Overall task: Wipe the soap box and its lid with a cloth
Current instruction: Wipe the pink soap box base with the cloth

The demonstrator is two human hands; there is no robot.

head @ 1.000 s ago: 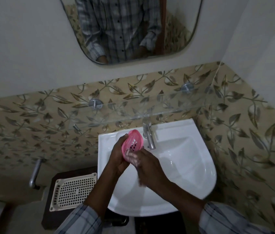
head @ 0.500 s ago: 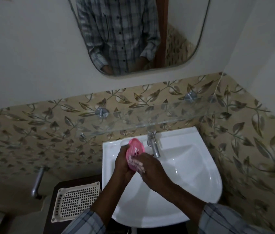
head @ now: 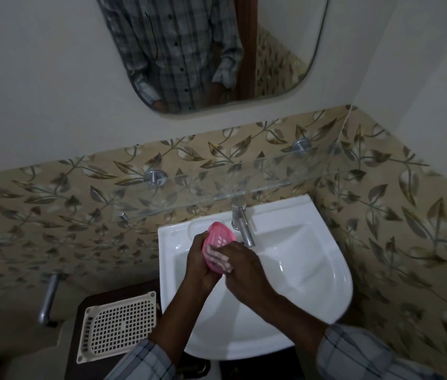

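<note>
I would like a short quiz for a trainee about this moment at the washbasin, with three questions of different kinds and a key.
1. True or false: the pink oval plastic soap box lies on the glass wall shelf.
2. Which hand grips the soap box from behind? A) left hand B) right hand
3. Fill in: the white ceramic basin has a ____ metal tap at its back.

Key: 1 false, it is held above the basin. 2 A; the right hand's fingers lie across its slotted front. 3 silver.
</note>
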